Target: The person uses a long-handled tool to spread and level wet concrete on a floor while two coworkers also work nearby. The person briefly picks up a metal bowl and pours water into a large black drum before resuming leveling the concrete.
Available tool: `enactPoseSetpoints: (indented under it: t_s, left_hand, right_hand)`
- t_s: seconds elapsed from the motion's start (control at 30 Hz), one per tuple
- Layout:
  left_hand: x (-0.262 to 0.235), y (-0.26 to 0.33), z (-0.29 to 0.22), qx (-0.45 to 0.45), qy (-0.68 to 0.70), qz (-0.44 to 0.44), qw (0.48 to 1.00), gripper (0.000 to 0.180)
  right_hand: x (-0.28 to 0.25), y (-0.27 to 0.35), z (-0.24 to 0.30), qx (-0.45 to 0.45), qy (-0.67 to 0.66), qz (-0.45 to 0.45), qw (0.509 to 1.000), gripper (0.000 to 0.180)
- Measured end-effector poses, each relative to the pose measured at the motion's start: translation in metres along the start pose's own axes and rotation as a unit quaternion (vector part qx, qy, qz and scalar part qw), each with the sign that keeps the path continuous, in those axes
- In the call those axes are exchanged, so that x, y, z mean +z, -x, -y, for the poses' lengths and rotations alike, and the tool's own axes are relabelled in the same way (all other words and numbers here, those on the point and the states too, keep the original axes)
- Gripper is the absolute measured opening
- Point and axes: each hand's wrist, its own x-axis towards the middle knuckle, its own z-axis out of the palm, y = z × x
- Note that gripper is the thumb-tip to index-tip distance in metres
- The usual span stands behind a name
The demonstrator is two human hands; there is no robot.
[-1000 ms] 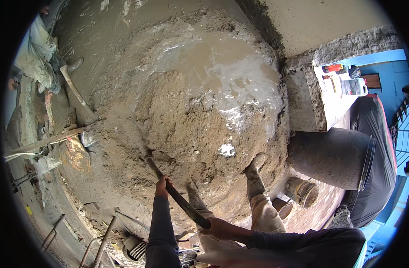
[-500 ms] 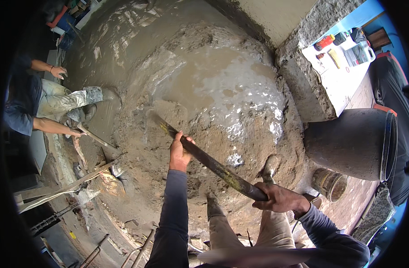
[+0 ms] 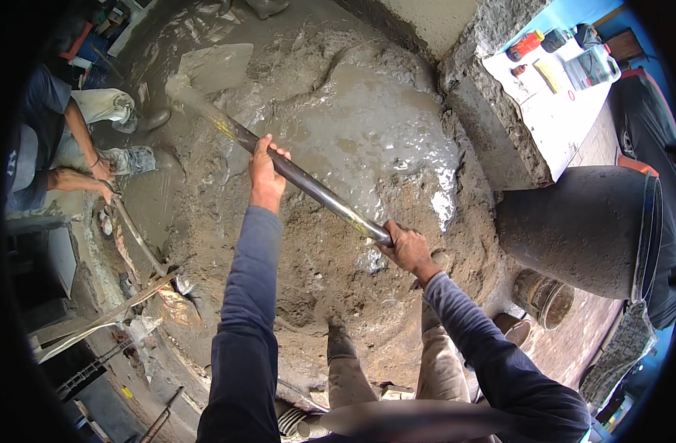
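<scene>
- Far left from where I'm standing: a co-worker (image 3: pixel 39 166) in a dark top and muddy pale trousers, bent over with both hands on a thin handle (image 3: pixel 137 235) that slants down into the muck.
- Next, the shovel (image 3: pixel 323 194). Its blade is up at the upper left by the grey wet mix (image 3: pixel 290 63); can't tell if it's touching. Shaft runs down to the right.
- Left hand (image 3: pixel 267 177) has its fingers wrapped round the middle of that shaft, arm nearly straight.
- Middle: a shiny puddle (image 3: pixel 367 122) in the heap, and below it the shoveller's muddy legs (image 3: pixel 345 369).
- Right hand (image 3: pixel 412 251): fingers closed round the shaft's near end.
- Right side: a grubby bucket (image 3: pixel 528 292) lying tipped beside a big dark barrel (image 3: pixel 567 229), with a clear jug (image 3: pixel 589 72) on a white surface above.
</scene>
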Motion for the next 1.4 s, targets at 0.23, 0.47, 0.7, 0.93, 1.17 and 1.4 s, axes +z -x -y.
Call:
enactPoseSetpoints:
  t_s: [0.23, 0.47, 0.7, 0.93, 1.17, 1.4]
  left_hand:
    - [-0.126, 0.283, 0.142, -0.25, 0.21, -0.071, 0.943, 0.022]
    - [-0.317, 0.418, 0.212, -0.332, 0.269, -0.31, 0.849, 0.023]
    - [-0.595, 0.37, 0.121, -0.074, 0.156, -0.427, 0.888, 0.027]
    - [-0.702, 0.224, 0.057, 0.027, -0.094, -0.555, 0.826, 0.025]
    - [-0.723, 0.213, 0.133, -0.083, -0.186, -0.527, 0.825, 0.027]
    - [-0.624, 0.219, 0.207, -0.095, -0.202, -0.489, 0.843, 0.034]
  right_hand:
    - [-0.04, 0.301, 0.005, 0.089, 0.128, 0.114, 0.981, 0.028]
    - [-0.022, 0.352, 0.054, 0.059, 0.158, 0.403, 0.9, 0.036]
    - [0.232, 0.233, 0.184, -0.11, 0.088, 0.433, 0.89, 0.041]
    - [0.458, 0.099, 0.288, -0.171, -0.061, 0.485, 0.855, 0.06]
    - [0.435, 0.119, 0.241, -0.082, -0.011, 0.488, 0.869, 0.059]
    - [0.329, 0.152, 0.173, -0.04, -0.094, 0.472, 0.876, 0.056]
